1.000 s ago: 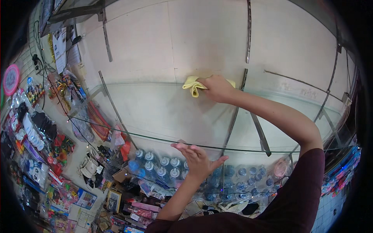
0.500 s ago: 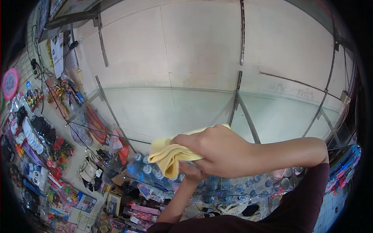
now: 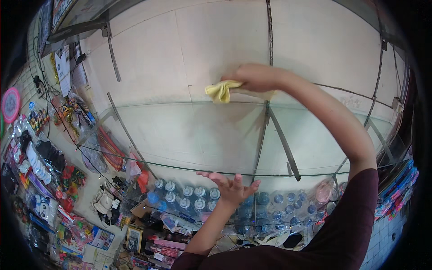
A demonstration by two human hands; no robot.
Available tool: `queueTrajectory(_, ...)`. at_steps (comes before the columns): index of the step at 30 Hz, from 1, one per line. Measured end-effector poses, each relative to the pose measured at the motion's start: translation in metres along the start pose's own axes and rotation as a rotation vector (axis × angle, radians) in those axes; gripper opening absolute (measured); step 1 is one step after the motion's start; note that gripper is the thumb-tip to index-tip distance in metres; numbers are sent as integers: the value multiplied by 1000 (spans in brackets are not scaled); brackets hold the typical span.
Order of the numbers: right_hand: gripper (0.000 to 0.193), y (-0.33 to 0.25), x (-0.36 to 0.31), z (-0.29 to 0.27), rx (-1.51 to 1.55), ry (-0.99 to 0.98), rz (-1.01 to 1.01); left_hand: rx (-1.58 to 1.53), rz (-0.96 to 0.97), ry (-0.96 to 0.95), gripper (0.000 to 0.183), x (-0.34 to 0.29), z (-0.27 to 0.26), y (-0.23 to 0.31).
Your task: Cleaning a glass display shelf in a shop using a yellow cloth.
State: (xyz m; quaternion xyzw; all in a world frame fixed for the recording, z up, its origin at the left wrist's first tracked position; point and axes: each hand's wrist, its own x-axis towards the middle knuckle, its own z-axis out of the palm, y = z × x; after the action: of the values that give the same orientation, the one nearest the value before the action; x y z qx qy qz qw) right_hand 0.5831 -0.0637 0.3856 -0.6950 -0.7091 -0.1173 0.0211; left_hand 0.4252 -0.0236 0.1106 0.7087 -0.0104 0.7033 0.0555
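Observation:
A folded yellow cloth is gripped in my right hand, which is stretched far out over the back part of a glass shelf, close to the pale wall. Part of the cloth bunches out past the fingers to the left. My left hand is empty, palm up with its fingers spread, at the shelf's near edge. Whether its fingertips touch the glass, I cannot tell. Below the shelf, near that hand, stand several clear bottles with pale caps.
Metal brackets hold the shelf against slotted wall rails. Bagged goods hang at the left beside a pink round item. More blue-topped bottles stand below at the right. Colourful packets hang at the far right.
My right hand has carried the cloth away from me toward the wall. The left hand, earlier partly hidden by the cloth, now shows with fingers spread.

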Motion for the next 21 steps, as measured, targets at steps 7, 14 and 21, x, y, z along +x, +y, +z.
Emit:
queueTrajectory(7,26,-21,0,68,-67,68,129,169,-6,-58,95,-2,-6,-9)
queueTrajectory(14,33,-77,-28,53,-40,92,137,250,-4,-82,105,-4,-6,-9)
queueTrajectory(21,33,-168,-80,17,111,23,-61,13,53,84,99,-8,1,2)
